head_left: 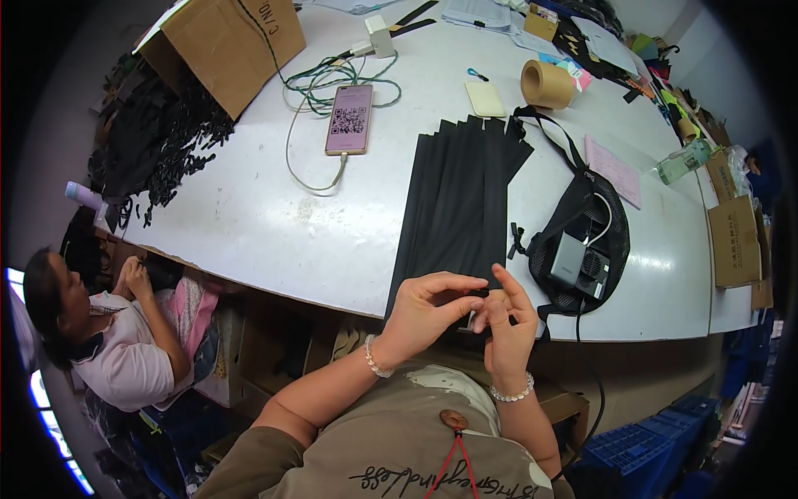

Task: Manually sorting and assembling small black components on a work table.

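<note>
My left hand [428, 309] and my right hand [509, 326] meet at the table's front edge, over the near end of a fan of long, flat black strips [453, 200]. Thumb and fingertips of the left hand are pinched together, with a bit of something dark by them. On the right hand one finger points up while the others are bent in against the left fingertips. Whatever lies between the fingers is too small to make out. A few small black pieces [517, 239] rest just right of the strips.
Right of the strips lies a black mesh bag [611, 208] holding a grey device. Farther back are a phone [349, 121] on a cable, a tape roll [547, 84] and a cardboard box [229, 50] beside heaped black pieces [158, 141]. A person [125, 333] sits at left.
</note>
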Motion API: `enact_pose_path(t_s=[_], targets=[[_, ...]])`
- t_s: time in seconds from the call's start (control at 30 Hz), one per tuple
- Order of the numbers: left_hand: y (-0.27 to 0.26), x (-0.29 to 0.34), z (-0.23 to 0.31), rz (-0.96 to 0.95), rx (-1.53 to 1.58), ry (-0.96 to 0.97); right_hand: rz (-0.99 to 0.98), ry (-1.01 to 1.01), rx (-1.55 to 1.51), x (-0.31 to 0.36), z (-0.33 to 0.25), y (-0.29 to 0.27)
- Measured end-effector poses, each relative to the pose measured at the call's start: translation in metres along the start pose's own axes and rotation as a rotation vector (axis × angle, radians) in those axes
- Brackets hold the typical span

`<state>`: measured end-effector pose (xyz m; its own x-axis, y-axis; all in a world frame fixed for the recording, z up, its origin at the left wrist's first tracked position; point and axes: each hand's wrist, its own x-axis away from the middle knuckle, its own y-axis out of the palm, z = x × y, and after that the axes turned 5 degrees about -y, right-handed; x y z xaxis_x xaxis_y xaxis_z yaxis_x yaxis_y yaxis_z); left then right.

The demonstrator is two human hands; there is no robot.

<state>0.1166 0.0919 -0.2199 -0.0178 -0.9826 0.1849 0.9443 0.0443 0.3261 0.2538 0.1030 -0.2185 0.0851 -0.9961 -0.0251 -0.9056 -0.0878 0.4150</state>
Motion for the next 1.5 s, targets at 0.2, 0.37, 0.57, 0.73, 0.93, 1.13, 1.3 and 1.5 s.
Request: enact_pose_path(t_s=[0.2,0.37,0.57,0.73,0.93,1.13,1.3,1.5], targets=[[-0.007,0.002,-0.004,-0.007,-0.024,0.167,-0.082,0.05,0.179,0.015,0.002,-0.018],[-0.01,0.004,-0.007,-0.009,-0.094,0.272,-0.117,-0.033,0.292,0.017,0.0,-0.023],[-0.013,0.003,-0.007,-0.047,-0.138,0.365,-0.195,-0.107,0.39,0.015,-0.006,-0.022],[-0.007,0.007,0.0,-0.01,-0.033,0.172,-0.356,-0.203,0.503,0.011,-0.012,-0.026],[-0.013,0.002,-0.006,-0.042,0.054,-0.084,-0.237,0.008,0.509,0.014,-0.023,-0.013],[-0.015,0.0,-0.006,-0.051,0.032,-0.117,-0.191,0.07,0.417,0.009,-0.026,-0.014],[-0.012,-0.001,-0.009,-0.068,-0.011,-0.058,-0.285,-0.016,0.544,0.0,-0.021,-0.019],[-0.009,-0.001,-0.006,-0.093,-0.045,-0.035,-0.256,0.05,0.576,-0.004,-0.022,-0.01]])
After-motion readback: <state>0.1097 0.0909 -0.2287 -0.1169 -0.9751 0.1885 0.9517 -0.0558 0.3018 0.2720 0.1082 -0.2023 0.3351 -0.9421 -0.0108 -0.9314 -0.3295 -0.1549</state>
